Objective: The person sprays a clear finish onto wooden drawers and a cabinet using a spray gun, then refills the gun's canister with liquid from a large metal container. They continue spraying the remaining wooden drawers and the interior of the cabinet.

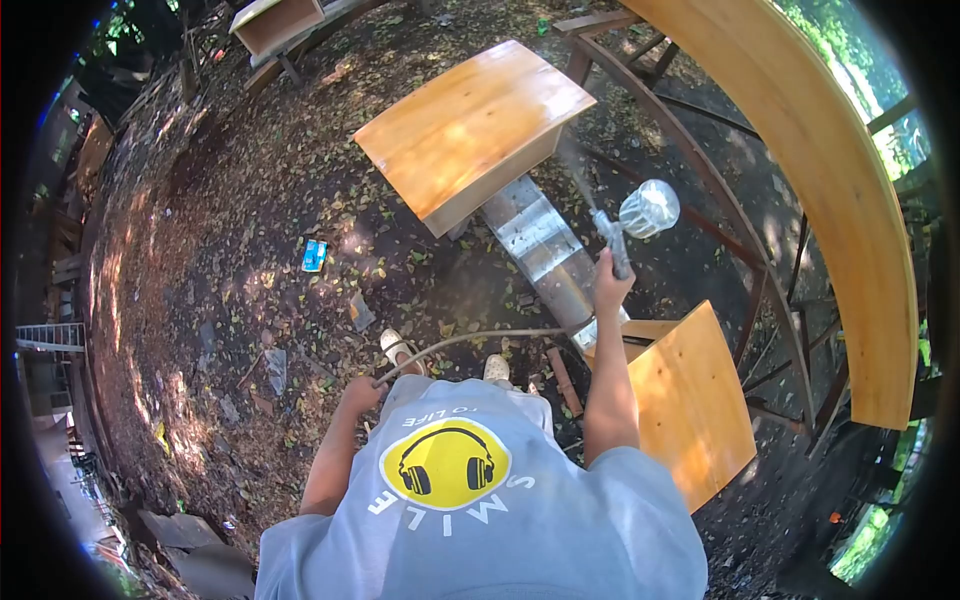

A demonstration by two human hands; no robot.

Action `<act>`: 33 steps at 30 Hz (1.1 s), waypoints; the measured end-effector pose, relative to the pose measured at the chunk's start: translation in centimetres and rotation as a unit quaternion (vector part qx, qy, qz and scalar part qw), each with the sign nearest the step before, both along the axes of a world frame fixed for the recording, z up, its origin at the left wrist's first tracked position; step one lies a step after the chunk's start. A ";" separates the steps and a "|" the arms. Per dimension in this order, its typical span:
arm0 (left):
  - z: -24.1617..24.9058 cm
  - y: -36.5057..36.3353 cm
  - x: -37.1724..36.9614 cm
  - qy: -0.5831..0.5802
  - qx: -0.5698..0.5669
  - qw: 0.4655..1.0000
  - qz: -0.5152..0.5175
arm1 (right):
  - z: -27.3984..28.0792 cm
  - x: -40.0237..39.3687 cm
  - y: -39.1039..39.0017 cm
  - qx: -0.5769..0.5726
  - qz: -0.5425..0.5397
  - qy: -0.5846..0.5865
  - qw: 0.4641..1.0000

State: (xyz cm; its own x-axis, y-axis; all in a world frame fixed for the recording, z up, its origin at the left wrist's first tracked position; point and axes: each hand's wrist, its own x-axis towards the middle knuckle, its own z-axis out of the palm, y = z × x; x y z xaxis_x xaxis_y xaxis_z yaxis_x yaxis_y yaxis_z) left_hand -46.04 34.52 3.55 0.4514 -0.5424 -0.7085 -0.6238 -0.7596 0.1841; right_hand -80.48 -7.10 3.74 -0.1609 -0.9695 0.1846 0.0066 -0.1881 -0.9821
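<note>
The hose (470,338) vanishes behind the right forearm (610,395). The top edge cuts off the long board (812,130) and the open box (282,28) at upper left; the bottom edge crops the grey shirt (480,560). Print on the blue packet (315,256) is too small to read.

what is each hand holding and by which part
Right hand: the spray gun, by its handle. Left hand: the hose, at its visible left end.
</note>
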 end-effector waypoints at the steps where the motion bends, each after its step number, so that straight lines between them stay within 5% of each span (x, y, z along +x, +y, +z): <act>1: -0.5 1.0 0.5 -0.007 -0.003 1.000 -0.008 | -0.6 -0.2 1.3 0.015 0.013 -0.006 1.000; 4: -2.5 4.0 2.5 -0.023 0.012 1.000 -0.001 | -1.7 0.1 5.6 0.098 0.004 -0.062 0.993; 7: -3.1 5.7 3.6 -0.038 0.027 0.999 -0.006 | 0.3 -0.3 9.1 0.046 0.091 -0.081 0.991; 8: -3.1 6.2 3.7 -0.044 0.030 0.999 -0.010 | 1.1 -0.3 10.9 0.121 0.067 -0.075 0.987; 14: -2.5 5.4 3.4 -0.042 0.067 0.995 -0.057 | 0.2 -1.0 14.0 0.037 0.173 0.004 0.984; 22: -1.3 5.9 3.1 -0.032 0.079 0.994 -0.075 | 0.8 -0.5 15.5 0.075 0.343 0.007 0.936; 33: 0.9 5.7 0.6 0.014 0.104 0.994 -0.031 | -5.7 3.2 8.0 0.087 0.098 -0.099 0.986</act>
